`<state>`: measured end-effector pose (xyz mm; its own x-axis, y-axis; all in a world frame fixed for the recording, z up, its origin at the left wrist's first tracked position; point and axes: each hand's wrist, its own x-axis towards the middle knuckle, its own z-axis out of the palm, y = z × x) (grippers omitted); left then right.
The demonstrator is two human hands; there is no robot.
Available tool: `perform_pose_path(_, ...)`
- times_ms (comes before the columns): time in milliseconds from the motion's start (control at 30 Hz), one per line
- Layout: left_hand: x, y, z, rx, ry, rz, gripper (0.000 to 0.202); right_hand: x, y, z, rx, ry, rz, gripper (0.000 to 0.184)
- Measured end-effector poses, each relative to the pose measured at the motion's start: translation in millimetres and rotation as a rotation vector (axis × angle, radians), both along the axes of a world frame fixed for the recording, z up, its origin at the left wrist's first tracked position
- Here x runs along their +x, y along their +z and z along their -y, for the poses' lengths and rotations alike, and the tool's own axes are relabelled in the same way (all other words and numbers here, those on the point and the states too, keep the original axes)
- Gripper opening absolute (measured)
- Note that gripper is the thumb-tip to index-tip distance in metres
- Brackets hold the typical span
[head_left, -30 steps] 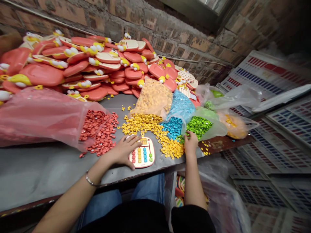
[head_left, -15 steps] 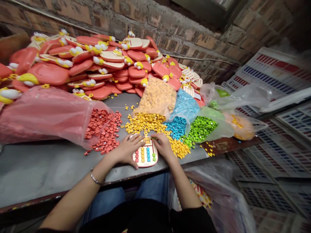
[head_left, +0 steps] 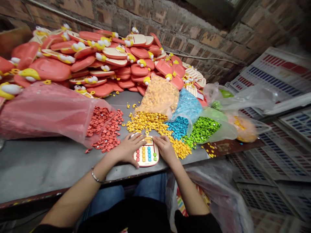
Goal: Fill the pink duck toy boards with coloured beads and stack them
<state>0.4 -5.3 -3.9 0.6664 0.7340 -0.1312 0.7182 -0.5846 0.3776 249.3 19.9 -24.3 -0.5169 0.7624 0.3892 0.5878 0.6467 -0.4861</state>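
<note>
A cream-coloured toy panel (head_left: 146, 160) with a red rim lies on the grey tabletop in front of me. Red, yellow, blue and green beads stand on it in columns; the green column on the right is the shortest. My left hand (head_left: 128, 149) grips the panel's left side, thumb at the lower edge and fingers over the top. At the upper right of the panel, my right hand (head_left: 166, 149) has its fingertips bent together against the surface. Whether a bead sits between those fingertips is hidden.
Spilling from plastic bags are red beads (head_left: 109, 129), yellow beads (head_left: 148, 122), blue beads (head_left: 179, 127) and green beads (head_left: 204, 128). Behind them, red and cream duck-headed panels (head_left: 102, 64) are piled against a brick wall. Perforated plastic crates (head_left: 274, 74) stand at right.
My right hand's fingertips have come down slightly over the panel's upper right. My left hand keeps its hold, and the whole view has shifted a little.
</note>
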Motion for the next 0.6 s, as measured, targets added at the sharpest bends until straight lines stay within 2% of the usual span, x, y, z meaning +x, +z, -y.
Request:
perform_pose_path(267,-2.2,-5.6,-0.6,0.028,-0.005,0.016,0.103,-21.3,7.8,-12.1,-0.085,-0.052,-0.089,0.017)
perform_pose_path(500,0.9,0.2,0.1,-0.005,0.015,-0.007,0.104,-13.1,20.7,-14.2,-0.088,-0.050,-0.185,0.010)
perform_pose_path(600,1.3,0.6,0.5,-0.006,0.014,-0.015,0.105,-13.4,17.8,-15.7,-0.110,-0.056,-0.221,0.009)
